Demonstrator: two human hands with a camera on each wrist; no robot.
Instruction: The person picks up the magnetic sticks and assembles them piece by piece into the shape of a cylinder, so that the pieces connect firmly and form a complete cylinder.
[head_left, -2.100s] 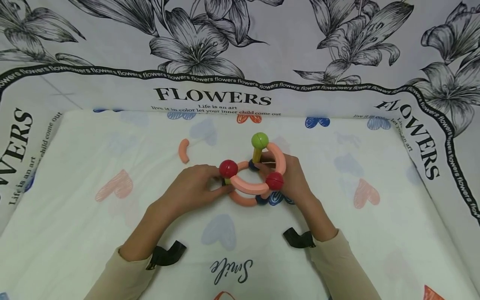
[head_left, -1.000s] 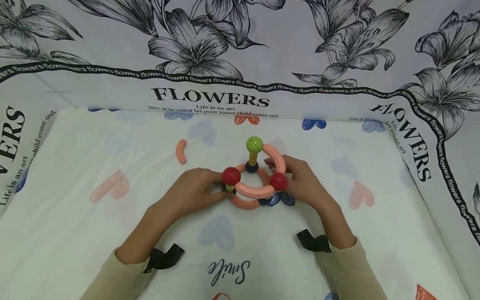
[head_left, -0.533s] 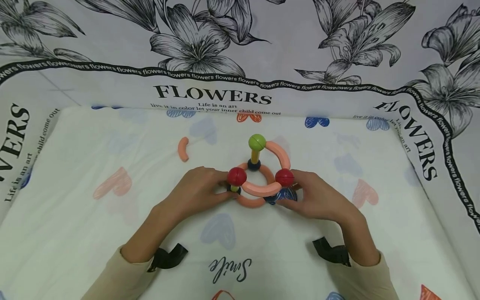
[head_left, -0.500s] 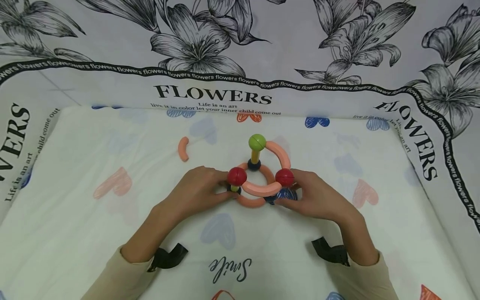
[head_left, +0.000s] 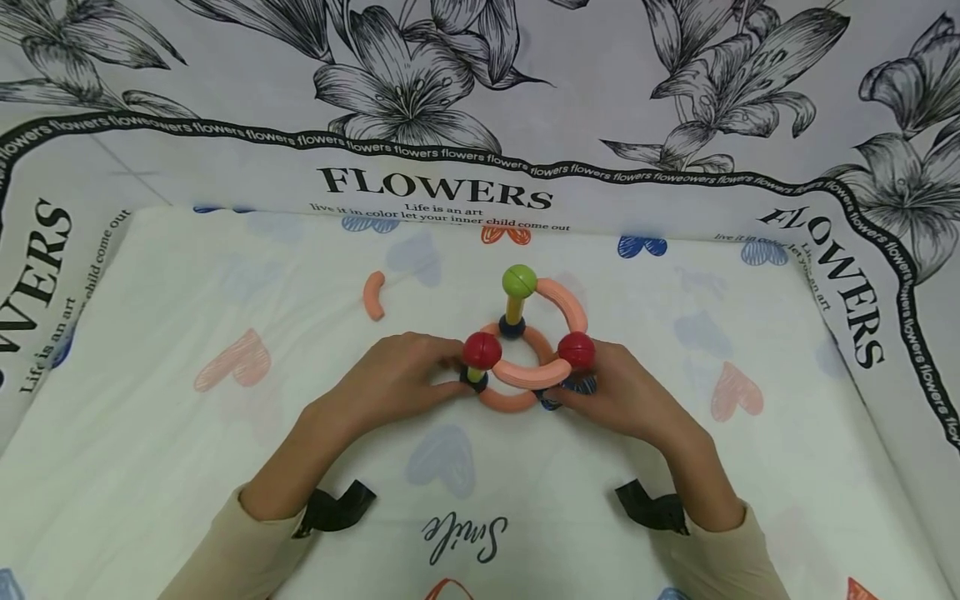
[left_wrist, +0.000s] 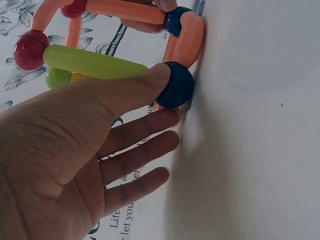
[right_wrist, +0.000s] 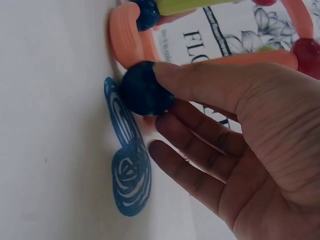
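A ball-and-stick building toy stands between my hands: a lower ring of curved orange sticks (head_left: pixel 510 403) with dark blue balls, and uprights carrying two red balls (head_left: pixel 482 351) and a green ball (head_left: pixel 519 281). Curved orange sticks (head_left: pixel 531 375) join the upper balls. My left hand (head_left: pixel 393 379) pinches the left dark blue ball (left_wrist: pixel 176 85), its thumb beside the light green stick (left_wrist: pixel 92 62). On the other side, my right hand (head_left: pixel 622 392) pinches the right dark blue ball (right_wrist: pixel 146 89), below an orange upright (right_wrist: pixel 245 59). The yellow upright (head_left: pixel 514 310) stands at the back.
A loose curved orange stick (head_left: pixel 373 295) lies behind and left of the toy. The white cloth (head_left: pixel 315 258) has printed hearts and lettering. Its floral border (head_left: pixel 420 179) runs along the far side. Black straps (head_left: pixel 337 507) are on both wrists.
My right hand has withdrawn from near the back upright and come round to the right dark blue ball at the front. My left hand stays at the toy's left side.
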